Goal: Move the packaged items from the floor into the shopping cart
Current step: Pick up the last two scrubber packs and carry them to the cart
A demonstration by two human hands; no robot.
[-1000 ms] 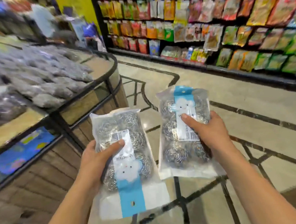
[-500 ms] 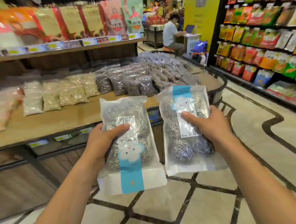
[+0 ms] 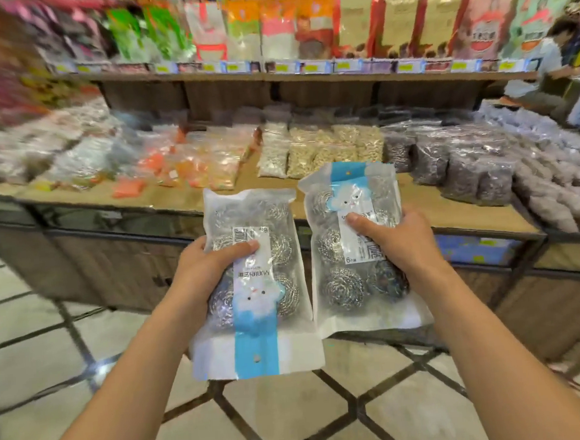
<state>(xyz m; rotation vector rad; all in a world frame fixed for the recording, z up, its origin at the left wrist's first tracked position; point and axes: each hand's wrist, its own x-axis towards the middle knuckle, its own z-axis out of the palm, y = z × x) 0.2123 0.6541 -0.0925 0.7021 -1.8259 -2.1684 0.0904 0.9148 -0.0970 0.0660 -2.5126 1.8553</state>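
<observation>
I hold two clear packs of steel scouring balls with blue and white labels, side by side at chest height. My left hand (image 3: 205,277) grips the left pack (image 3: 254,291), which hangs upside down with its blue header at the bottom. My right hand (image 3: 398,241) grips the right pack (image 3: 349,253), upright, thumb pressed on its white label. No shopping cart is in view.
A wooden display table (image 3: 453,215) stands straight ahead, loaded with bagged nuts, dried goods and dark bagged items. A shelf (image 3: 271,73) of colourful hanging bags runs above it. A seated person (image 3: 545,68) is at the far right. Tiled floor (image 3: 295,418) lies below.
My view has swung left across the display table; the aisle shelves on the right are gone from sight. Both hands keep the same hold on the packs.
</observation>
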